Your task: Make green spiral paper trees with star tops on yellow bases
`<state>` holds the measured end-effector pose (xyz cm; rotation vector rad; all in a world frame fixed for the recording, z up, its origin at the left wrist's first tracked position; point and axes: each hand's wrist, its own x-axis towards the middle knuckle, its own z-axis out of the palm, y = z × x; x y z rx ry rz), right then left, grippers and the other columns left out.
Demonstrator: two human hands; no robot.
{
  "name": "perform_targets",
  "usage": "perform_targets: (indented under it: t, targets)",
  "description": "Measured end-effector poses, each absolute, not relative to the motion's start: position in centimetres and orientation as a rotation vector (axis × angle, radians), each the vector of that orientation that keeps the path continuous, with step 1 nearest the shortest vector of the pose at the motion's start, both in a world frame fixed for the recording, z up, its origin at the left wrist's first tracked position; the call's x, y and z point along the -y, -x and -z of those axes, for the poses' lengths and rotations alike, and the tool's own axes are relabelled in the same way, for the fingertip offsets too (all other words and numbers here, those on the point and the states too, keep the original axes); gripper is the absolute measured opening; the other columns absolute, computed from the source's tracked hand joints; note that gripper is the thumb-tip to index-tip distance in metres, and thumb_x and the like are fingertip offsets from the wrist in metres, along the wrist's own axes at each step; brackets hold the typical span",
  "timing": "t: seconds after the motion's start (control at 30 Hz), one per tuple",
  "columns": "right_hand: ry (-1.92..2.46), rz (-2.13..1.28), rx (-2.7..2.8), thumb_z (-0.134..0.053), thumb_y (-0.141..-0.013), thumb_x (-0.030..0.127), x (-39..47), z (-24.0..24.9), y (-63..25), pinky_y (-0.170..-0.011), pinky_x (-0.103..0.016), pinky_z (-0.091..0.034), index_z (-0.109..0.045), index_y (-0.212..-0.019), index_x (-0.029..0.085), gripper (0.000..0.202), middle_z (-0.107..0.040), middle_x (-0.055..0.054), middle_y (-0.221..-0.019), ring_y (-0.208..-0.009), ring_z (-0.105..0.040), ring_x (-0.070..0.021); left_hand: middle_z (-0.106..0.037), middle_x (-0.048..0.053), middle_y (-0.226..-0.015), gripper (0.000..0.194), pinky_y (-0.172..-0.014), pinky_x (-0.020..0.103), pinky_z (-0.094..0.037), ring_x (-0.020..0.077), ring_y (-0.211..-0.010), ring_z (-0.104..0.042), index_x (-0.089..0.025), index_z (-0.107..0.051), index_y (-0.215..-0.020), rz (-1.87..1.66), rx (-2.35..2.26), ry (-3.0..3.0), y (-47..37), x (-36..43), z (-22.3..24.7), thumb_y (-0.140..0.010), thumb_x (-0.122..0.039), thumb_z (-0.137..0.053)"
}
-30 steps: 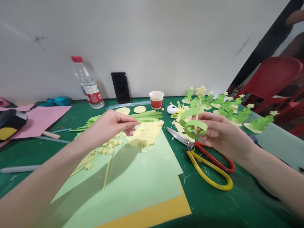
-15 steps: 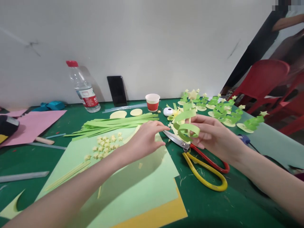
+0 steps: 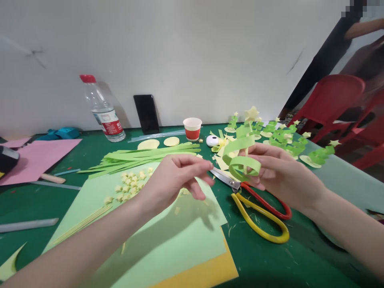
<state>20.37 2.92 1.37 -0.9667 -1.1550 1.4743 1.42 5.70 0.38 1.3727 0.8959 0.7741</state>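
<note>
From where I stand, a pink sheet [image 3: 45, 160] lies at the left of the green worktop [image 3: 27, 204], then a water bottle [image 3: 107, 120] by the wall. Small paper stars [image 3: 129, 190] sit on a pale green sheet [image 3: 168, 248], with a dark phone [image 3: 146, 115] leaning beyond. Over that sheet hovers the left hand [image 3: 177, 176], fingers loosely curled, nothing visible in its grasp. Farther right, scissors [image 3: 225, 179] lie below a curled green paper spiral [image 3: 252, 163], star at its top, held up in the fingers of the right hand [image 3: 279, 172] near its lower loops. It looks feather-light, springy and easy to crease; I'd pinch the thin stem low down and leave the curls free. Similar spirals [image 3: 321, 155] stand on pale round bases at the far right
</note>
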Motion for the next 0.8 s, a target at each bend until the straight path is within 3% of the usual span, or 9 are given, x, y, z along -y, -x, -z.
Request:
perform_targets:
  t: [0.1,0.4,0.53,0.63,0.8]
  targets:
    - [0.987,-1.466,1.146,-0.072,-0.052,0.021,-2.9,-1.5,-20.4,-0.036,-0.019,-0.033,-0.063,-0.059,0.022,0.011,-0.044,0.005,-0.045,-0.036,-0.038,-0.0042,-0.058,-0.003,-0.045,0.033,-0.039,0.013,-0.043,0.0049,-0.035,-0.052,-0.015,-0.06,-0.058,-0.793,-0.811,-1.172,-1.4,-5.0,-1.2,-0.081,-0.038,-0.054]
    - [0.974,-1.498,1.11,-0.078,-0.051,0.034,-2.8,-1.4,-20.8,-0.039,-0.02,-0.037,-0.067,-0.059,0.024,0.018,-0.05,0.004,-0.048,-0.039,-0.041,-0.0049,-0.063,-0.001,-0.064,0.03,-0.042,0.01,-0.047,0.008,-0.056,-0.062,-0.017,-0.065,-0.073,-0.92,-0.609,-1.044,-1.1,-4.5,-1.9,-0.089,-0.017,-0.04]
    - [0.929,-1.483,1.062,-0.081,-0.043,0.04,-2.6,-1.6,-20.5,-0.057,-0.026,-0.05,-0.066,-0.057,0.025,0.026,-0.056,0.002,-0.057,-0.054,-0.053,-0.0106,-0.064,-0.002,-0.067,0.025,-0.048,0.011,-0.051,0.0087,-0.065,-0.063,-0.017,-0.067,-0.076,-0.924,-0.538,-1.026,-0.9,-4.6,-1.9,-0.084,-0.008,-0.045]
    - [0.864,-1.547,1.022,-0.081,-0.044,0.04,-2.2,-1.5,-20.2,-0.072,-0.032,-0.053,-0.064,-0.053,0.024,0.025,-0.057,0.002,-0.06,-0.061,-0.056,-0.0127,-0.064,-0.002,-0.069,0.022,-0.05,0.011,-0.052,0.0091,-0.067,-0.064,-0.017,-0.067,-0.078,-0.917,-0.514,-1.02,-1.0,-4.5,-1.9,-0.075,-0.003,-0.051]
    - [0.739,-1.626,0.998,-0.077,-0.054,0.036,-1.6,-1.0,-19.5,-0.072,-0.036,-0.054,-0.064,-0.055,0.025,0.018,-0.05,0.002,-0.06,-0.063,-0.057,-0.0129,-0.061,-0.001,-0.069,0.026,-0.047,0.012,-0.051,0.0125,-0.067,-0.064,-0.017,-0.066,-0.078,-0.894,-0.54,-1.079,-1.3,-4.0,-1.8,-0.059,0.0,-0.059]
